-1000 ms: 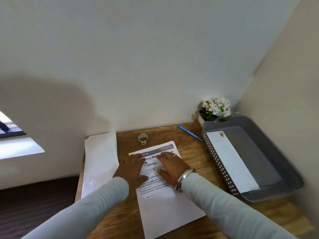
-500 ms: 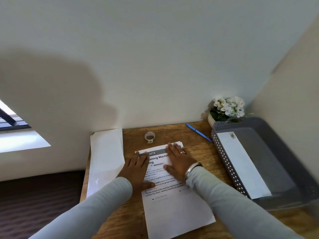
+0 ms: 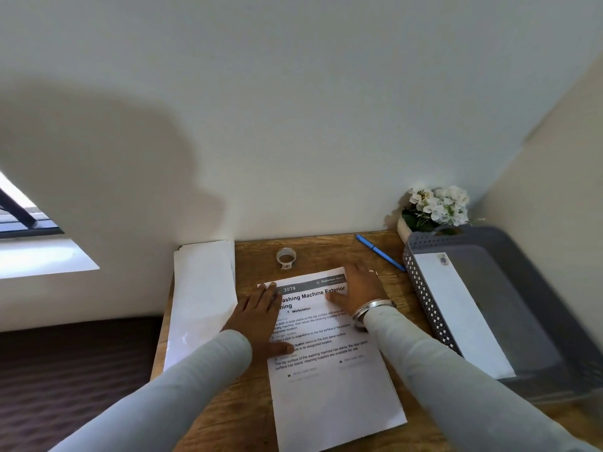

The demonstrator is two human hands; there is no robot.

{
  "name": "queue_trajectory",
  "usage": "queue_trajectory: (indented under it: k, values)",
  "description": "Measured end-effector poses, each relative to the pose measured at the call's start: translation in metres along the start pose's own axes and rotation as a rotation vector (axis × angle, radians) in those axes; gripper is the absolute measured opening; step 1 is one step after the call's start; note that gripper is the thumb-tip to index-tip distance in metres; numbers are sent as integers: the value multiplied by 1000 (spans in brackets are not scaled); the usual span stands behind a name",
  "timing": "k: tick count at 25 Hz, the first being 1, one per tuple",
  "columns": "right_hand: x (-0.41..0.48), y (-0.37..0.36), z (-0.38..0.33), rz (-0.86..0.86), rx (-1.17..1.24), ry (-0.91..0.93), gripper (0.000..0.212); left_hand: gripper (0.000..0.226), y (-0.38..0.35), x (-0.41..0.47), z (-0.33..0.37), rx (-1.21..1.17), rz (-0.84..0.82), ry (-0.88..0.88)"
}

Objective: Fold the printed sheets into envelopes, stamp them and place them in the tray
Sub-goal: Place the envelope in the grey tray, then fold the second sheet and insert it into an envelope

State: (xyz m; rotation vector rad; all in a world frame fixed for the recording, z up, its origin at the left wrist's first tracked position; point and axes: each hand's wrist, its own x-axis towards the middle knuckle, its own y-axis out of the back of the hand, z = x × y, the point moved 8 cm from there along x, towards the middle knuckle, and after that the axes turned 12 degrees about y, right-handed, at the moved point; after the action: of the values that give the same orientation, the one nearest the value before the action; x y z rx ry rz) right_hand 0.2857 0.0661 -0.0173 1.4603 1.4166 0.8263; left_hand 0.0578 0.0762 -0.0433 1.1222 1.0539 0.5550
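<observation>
A printed sheet (image 3: 326, 380) with black text lies flat in the middle of the wooden desk (image 3: 254, 406). My left hand (image 3: 261, 318) presses flat on its upper left part, fingers near the top left corner. My right hand (image 3: 359, 290) lies flat on the top right corner, a silver bangle on its wrist. To the right stands a grey perforated tray (image 3: 528, 288) with a white stamped envelope (image 3: 456, 308) lying inside it.
A stack of white paper (image 3: 202, 298) lies along the desk's left edge. A roll of clear tape (image 3: 286, 257) and a blue pen (image 3: 380, 252) sit near the back wall. A white flower pot (image 3: 434, 208) stands in the back right corner.
Both hands have slid apart along the sheet's upper part, the left toward the top left corner and the right toward the top right corner. The camera has shifted slightly.
</observation>
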Motion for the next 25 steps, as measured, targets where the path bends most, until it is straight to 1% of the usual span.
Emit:
queue_trajectory:
  k: [2,4,7,8,10,12,14,16,18,20,22,24,25]
  values:
    - [3,2,8,37,278,-101,73,116,1,0,0,-6,1,0]
    - [2,8,15,124,492,-181,60,117,2,0,-1,-15,7,4]
    - [-4,18,20,192,512,-180,28,118,3,0,-1,-55,8,7]
    - [-7,21,20,213,520,-164,21,119,5,-1,0,-91,17,7]
    - [-11,26,21,235,565,-129,18,122,16,-4,0,-212,65,17]
    - [-13,31,20,237,620,-82,19,119,34,-6,-2,-310,191,32]
    - [-14,36,23,262,685,-70,21,110,55,-4,-9,-366,327,61]
    - [-14,41,27,300,718,-78,24,92,70,-3,-16,-408,402,100]
    - [-15,42,31,315,745,-83,26,61,82,-4,-20,-416,466,129]
    - [-18,41,33,307,760,-80,29,34,88,-12,-19,-450,522,98]
    - [-22,40,33,300,718,-41,32,21,84,-20,-16,-495,528,22]
    - [-29,39,32,278,654,-2,35,17,69,-24,-11,-495,482,-73]
    - [-34,35,29,231,652,12,35,17,60,-26,-6,-463,443,-130]
